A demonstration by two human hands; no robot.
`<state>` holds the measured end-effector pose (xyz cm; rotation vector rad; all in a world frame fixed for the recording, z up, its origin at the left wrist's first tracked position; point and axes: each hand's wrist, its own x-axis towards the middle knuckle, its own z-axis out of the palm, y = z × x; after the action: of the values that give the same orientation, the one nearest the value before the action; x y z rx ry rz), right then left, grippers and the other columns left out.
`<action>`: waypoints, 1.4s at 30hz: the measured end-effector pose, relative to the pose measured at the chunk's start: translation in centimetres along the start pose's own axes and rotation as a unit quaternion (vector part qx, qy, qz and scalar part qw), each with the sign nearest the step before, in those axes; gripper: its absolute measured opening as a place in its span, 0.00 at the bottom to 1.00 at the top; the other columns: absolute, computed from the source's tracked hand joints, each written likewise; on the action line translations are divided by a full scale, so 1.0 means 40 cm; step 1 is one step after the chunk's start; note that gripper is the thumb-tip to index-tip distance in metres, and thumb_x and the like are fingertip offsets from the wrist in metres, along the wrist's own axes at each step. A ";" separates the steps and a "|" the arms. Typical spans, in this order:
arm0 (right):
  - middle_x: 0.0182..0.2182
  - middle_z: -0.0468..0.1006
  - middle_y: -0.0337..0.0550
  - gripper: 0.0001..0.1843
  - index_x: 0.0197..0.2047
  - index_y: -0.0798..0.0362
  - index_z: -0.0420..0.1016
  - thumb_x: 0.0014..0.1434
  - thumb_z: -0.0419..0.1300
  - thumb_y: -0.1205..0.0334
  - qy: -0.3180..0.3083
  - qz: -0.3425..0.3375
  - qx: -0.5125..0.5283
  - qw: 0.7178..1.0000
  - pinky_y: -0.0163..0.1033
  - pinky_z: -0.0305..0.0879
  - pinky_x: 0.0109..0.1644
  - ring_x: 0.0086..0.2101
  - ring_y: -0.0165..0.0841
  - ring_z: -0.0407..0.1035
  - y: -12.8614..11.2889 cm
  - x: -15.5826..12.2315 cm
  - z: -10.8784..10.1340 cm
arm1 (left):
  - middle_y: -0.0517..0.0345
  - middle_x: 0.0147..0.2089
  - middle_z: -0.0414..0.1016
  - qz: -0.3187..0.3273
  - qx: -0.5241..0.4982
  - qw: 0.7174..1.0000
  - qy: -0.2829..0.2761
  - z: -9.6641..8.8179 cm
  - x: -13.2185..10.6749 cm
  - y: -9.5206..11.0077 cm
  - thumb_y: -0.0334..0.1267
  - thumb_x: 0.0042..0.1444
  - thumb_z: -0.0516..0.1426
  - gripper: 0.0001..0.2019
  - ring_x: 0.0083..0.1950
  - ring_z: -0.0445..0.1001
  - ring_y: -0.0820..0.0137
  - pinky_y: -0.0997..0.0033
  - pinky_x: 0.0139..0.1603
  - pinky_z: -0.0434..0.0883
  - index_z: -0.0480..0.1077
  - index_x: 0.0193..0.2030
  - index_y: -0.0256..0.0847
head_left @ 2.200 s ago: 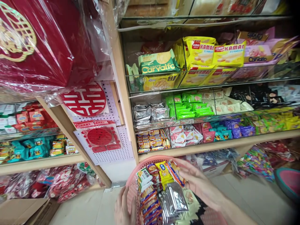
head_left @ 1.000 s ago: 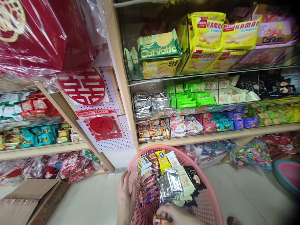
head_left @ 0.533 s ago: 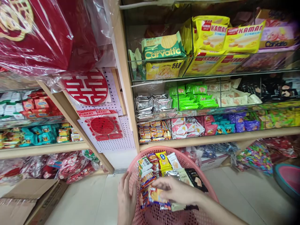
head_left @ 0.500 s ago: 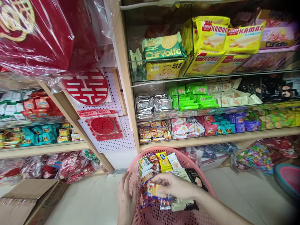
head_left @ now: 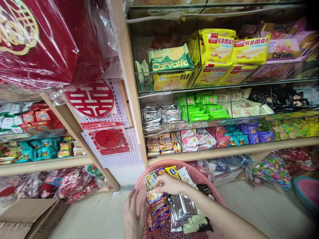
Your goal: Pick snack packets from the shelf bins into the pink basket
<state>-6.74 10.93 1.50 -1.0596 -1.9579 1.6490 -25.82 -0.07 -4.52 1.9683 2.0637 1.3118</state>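
A round pink plastic basket [head_left: 211, 181] with holes in its wall stands on the floor in front of me. At its left side my left hand [head_left: 134, 210] is closed over the rim. My right hand [head_left: 165, 184] reaches into the basket, its fingers pinched on a snack packet at the top of a row of orange-and-purple snack packets [head_left: 158, 215]; the fingertips partly hide it. Beside the row lie silver packets [head_left: 183, 207]. A white-and-green packet [head_left: 151, 179], a yellow packet [head_left: 172, 171], a white packet [head_left: 184, 174] and black packets [head_left: 206, 191] lie further back.
Glass-fronted shelves [head_left: 189, 127] with wrapped snacks stand behind the basket. A large red package [head_left: 57, 39] in clear plastic hangs at the upper left. An open cardboard box [head_left: 27, 212] sits at left on the floor, and a pink-and-teal basin [head_left: 305, 192] at right.
My right hand has moved back and left inside the basket, bringing the orange packet row and silver packets into fuller view. My left hand stays at the rim. The camera view has shifted slightly.
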 end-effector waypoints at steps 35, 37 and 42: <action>0.45 0.78 0.49 0.21 0.56 0.50 0.65 0.65 0.45 0.51 0.211 0.026 -0.269 0.939 0.42 0.65 0.45 0.44 0.43 0.73 -0.026 -0.120 0.100 | 0.58 0.46 0.80 0.218 0.182 0.957 -0.066 -0.006 0.004 0.018 0.42 0.58 0.54 0.18 0.47 0.77 0.70 0.62 0.56 0.67 0.67 0.55 0.45; 0.45 0.79 0.49 0.23 0.57 0.49 0.65 0.64 0.45 0.48 0.207 0.037 -0.251 0.945 0.44 0.65 0.45 0.43 0.44 0.73 -0.028 -0.135 0.111 | 0.58 0.45 0.81 0.222 0.180 0.956 -0.063 -0.005 0.004 0.005 0.43 0.58 0.54 0.18 0.46 0.77 0.70 0.63 0.55 0.68 0.67 0.55 0.45; 0.55 0.73 0.51 0.28 0.59 0.50 0.64 0.62 0.47 0.45 0.234 0.042 -0.217 0.947 0.46 0.62 0.55 0.52 0.45 0.68 -0.036 -0.148 0.094 | 0.60 0.45 0.81 0.220 0.168 0.958 -0.071 0.026 -0.008 -0.033 0.46 0.58 0.53 0.20 0.46 0.78 0.70 0.64 0.56 0.67 0.67 0.57 0.48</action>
<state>-5.97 3.99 3.04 -1.5450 -1.9950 0.8881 -26.30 0.40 -6.10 2.6978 1.9587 0.8563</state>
